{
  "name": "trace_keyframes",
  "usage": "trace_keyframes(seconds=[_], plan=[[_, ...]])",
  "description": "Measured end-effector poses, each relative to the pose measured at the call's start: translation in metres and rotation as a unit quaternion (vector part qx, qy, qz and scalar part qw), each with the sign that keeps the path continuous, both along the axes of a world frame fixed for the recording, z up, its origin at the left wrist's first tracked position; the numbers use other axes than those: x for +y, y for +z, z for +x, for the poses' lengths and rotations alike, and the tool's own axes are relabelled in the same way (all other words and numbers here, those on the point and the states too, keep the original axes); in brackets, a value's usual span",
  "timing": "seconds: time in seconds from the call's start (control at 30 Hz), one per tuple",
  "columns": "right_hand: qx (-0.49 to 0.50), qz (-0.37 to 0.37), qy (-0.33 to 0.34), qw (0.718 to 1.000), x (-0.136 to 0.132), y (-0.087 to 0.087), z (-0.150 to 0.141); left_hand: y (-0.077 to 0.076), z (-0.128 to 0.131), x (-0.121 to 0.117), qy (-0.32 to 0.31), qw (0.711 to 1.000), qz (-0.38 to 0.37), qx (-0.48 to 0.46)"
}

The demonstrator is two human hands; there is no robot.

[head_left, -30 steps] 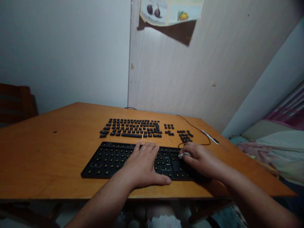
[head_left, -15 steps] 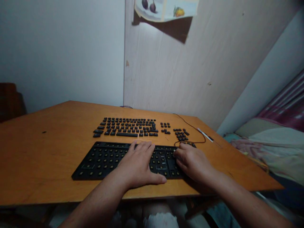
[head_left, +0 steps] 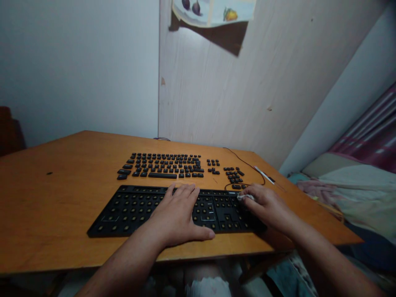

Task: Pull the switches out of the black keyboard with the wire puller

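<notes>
A black keyboard (head_left: 136, 208) with its keycaps off lies flat along the front of the desk, its bare key stems showing. My left hand (head_left: 177, 210) rests across its middle, fingers spread and thumb stretched out to the right. Over the upper right end of the keyboard, my right hand (head_left: 262, 202) pinches a small wad of white tissue or cloth (head_left: 246, 197) between thumb and fingers. Behind the keyboard, the loose black keycaps (head_left: 163, 165) are laid out in rows. A smaller group of keycaps (head_left: 234, 177) sits just beyond my right hand.
The wooden desk (head_left: 62, 198) meets the wall at the back. A black cable (head_left: 244, 156) curves over its right side, near a thin white stick-like item (head_left: 264, 175). A bed with bedding (head_left: 334, 185) is at the right.
My right hand has moved right and slightly up along the keyboard, and the white wad in it shows more clearly. My left hand stays on the keyboard. The view has shifted slightly.
</notes>
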State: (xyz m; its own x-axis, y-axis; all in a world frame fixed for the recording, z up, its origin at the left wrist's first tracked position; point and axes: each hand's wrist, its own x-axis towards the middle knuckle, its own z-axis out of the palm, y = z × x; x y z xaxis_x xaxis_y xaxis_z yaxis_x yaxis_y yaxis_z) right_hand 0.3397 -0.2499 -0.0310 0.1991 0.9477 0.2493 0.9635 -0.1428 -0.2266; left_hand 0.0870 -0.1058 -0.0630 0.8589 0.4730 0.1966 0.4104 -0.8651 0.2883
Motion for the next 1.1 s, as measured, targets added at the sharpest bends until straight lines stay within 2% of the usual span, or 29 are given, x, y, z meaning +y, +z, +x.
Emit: trace_keyframes(seconds=[0.1, 0.27, 0.5, 0.6, 0.77, 0.87, 0.97, 1.1], plan=[[-0.029, 0.006, -0.015, 0.999, 0.006, -0.003, -0.004, 0.001, 0.000, 0.000, 0.003, 1.000, 0.001, 0.003], [-0.070, -0.026, 0.003, 0.997, 0.016, -0.007, -0.020, 0.001, 0.000, 0.000, 0.005, 1.000, 0.009, 0.005], [-0.090, -0.049, 0.024, 0.994, -0.001, -0.006, -0.037, 0.000, 0.000, 0.001, 0.003, 1.000, 0.012, 0.004], [-0.056, -0.042, 0.032, 0.997, -0.011, -0.006, -0.034, -0.001, 0.000, 0.001, 0.004, 1.000, 0.010, 0.001], [0.056, -0.085, 0.112, 0.989, -0.022, 0.002, -0.023, -0.002, 0.001, 0.001, 0.006, 1.000, 0.008, 0.000], [0.064, -0.045, 0.097, 0.992, -0.022, 0.006, -0.025, 0.000, 0.001, 0.000, 0.007, 1.000, 0.009, 0.007], [0.025, -0.005, 0.076, 0.997, -0.015, 0.001, -0.035, 0.002, 0.001, -0.001, 0.008, 1.000, 0.012, 0.011], [-0.035, -0.015, 0.067, 0.997, -0.013, -0.008, -0.049, 0.004, 0.000, -0.002, 0.005, 1.000, 0.009, 0.009]])
